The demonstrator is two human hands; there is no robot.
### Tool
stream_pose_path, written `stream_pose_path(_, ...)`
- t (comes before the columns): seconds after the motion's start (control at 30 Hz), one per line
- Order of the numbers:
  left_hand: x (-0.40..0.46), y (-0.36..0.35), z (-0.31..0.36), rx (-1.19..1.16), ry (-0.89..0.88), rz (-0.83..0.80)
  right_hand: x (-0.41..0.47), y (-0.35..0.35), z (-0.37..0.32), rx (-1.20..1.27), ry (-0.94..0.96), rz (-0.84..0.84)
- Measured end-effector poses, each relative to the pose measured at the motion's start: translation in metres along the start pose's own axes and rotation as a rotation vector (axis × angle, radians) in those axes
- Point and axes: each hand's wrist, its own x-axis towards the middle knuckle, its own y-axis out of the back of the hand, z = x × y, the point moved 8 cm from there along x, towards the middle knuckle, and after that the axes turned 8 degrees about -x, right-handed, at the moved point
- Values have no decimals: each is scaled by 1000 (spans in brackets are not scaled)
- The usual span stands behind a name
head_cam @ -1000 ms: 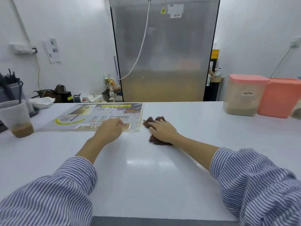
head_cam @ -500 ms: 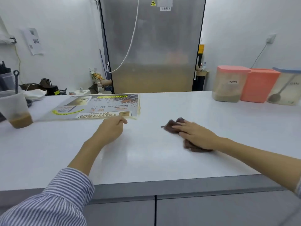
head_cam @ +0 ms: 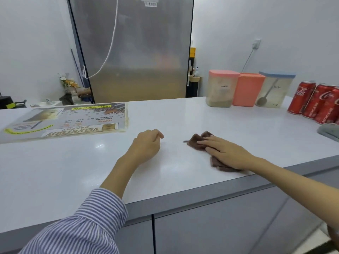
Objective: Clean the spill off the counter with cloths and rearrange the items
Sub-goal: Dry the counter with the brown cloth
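Slid the brown cloth [head_cam: 205, 143] rightward across the white counter [head_cam: 183, 114] since a second ago, well clear of the bakery menu [head_cam: 66, 121] now. Right hand [head_cam: 225, 153] flat on top of it, fingers straight, pressing. Left hand [head_cam: 146, 145] off the menu, loosely curled, holding nothing. No spill visible here, so probably wiping almost done, rearranging next

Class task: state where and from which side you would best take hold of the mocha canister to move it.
Probably grip the mocha canister across its left and front walls below the pink lid, coming from the open counter in front-left. It stands upright, and the pink box touches its right side, blocking that approach.
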Motion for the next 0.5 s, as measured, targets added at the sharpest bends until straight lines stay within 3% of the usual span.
stream_pose_path(0.1, 5, -4, 4, -11, -26, -7, 20, 9, 77, -114, -334, 85)
stream_pose_path(0.17, 11, -6, 4, -14, -24, -10, 34, 8, 91, -172, -484, 132)
stream_pose_path(0.23, 21, -13, 6, 1, -12, -31, 51, 4, 62, -218, -389, 153)
stream_pose_path(0.37, 48, -26, 20, 52, -4, -55, 43, -7, -23, -126, 52, 127)
stream_pose_path(0.5, 79, -27, 19, 104, 29, -53, 41, 0, 18, -24, -6, 63)
